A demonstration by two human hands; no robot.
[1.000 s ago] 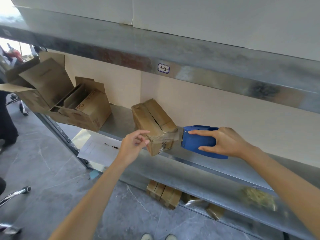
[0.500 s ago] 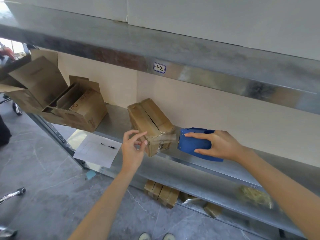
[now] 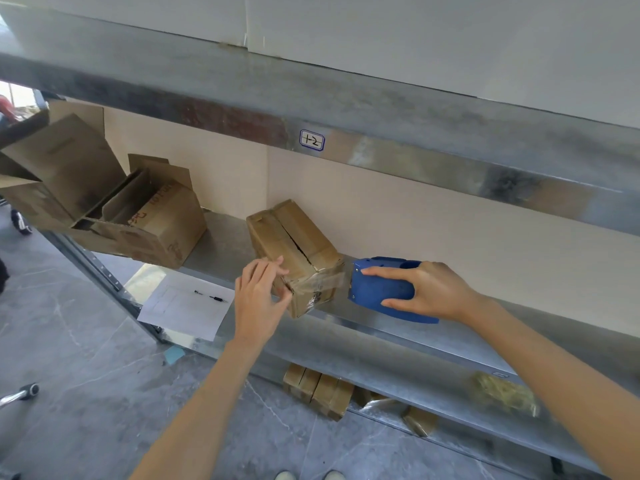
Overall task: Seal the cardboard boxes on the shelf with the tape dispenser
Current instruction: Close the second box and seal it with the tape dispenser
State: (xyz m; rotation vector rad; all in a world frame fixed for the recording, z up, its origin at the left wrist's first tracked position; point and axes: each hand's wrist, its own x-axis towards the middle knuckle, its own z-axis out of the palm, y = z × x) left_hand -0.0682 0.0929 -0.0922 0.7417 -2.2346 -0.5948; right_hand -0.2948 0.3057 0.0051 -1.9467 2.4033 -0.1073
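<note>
Head view | cardboard box (image 3: 294, 244) on front edge of shelf (image 3: 415, 336), top seam unsealed | your left hand (image 3: 259, 296), fingers straight, presses tape (image 3: 327, 281) onto its near corner | your right hand (image 3: 429, 292) grasps tape dispenser (image 3: 377, 289) just beside it, tensioning the strip.

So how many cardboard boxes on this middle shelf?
3: a small box the left hand touches, an open lettered box left of it, a bigger open box beyond. Others may be hidden.
</note>
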